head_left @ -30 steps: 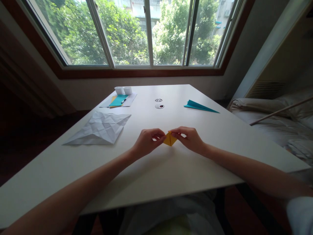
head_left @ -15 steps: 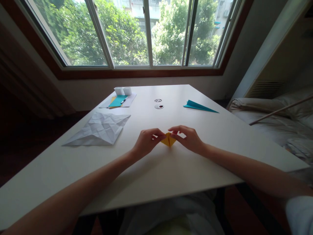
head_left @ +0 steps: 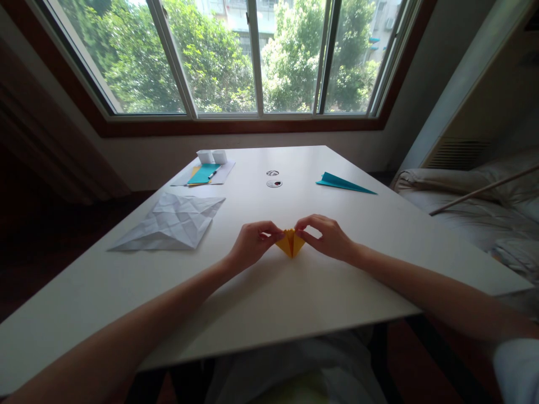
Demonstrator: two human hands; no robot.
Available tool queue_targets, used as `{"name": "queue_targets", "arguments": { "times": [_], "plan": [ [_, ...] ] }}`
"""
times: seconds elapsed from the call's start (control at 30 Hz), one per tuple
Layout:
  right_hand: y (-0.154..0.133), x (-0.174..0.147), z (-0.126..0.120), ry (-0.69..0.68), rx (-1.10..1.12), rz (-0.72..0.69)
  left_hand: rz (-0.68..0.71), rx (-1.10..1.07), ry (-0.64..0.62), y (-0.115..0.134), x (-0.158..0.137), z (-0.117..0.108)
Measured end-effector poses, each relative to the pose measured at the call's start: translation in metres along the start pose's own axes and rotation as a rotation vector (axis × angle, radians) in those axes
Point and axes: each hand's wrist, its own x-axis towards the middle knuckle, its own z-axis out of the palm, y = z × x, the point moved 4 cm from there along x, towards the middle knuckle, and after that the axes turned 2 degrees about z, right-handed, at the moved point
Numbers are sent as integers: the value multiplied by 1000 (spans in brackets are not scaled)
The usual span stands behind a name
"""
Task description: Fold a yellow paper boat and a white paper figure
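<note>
A small piece of folded yellow paper (head_left: 291, 244), pointed at the bottom, is held between my two hands over the near middle of the white table. My left hand (head_left: 251, 242) pinches its left upper edge between thumb and fingers. On the other side, my right hand (head_left: 326, 235) pinches the right upper edge, with the index finger arched. A crease or gap runs down the middle of the yellow paper. Fingertips partly cover its upper corners.
Creased white paper (head_left: 170, 223) lies on the table (head_left: 278, 314) at left. Behind it are blue paper (head_left: 204, 174), a pen (head_left: 214, 172) and small white boxes (head_left: 211, 156). Two round stickers or discs (head_left: 274, 183) lie mid-table; a blue folded paper plane (head_left: 343, 183) rests at right.
The two hands have drawn slightly apart at the fingertips. More of the yellow paper shows now, and its lower point sits a little lower in view.
</note>
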Motion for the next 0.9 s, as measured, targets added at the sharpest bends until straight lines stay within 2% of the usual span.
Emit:
{"name": "queue_targets", "arguments": {
  "times": [0.3,0.63,0.9],
  "plan": [
    [7,-2,-2,13,-52,17,6,-14,-28,-6,0,2],
    [5,0,-4,-63,-137,68,72,184,-90,-13,-3,2],
    [12,0,-8,-107,-90,142,77,214,-107,-12,-2,3]
  ]
}}
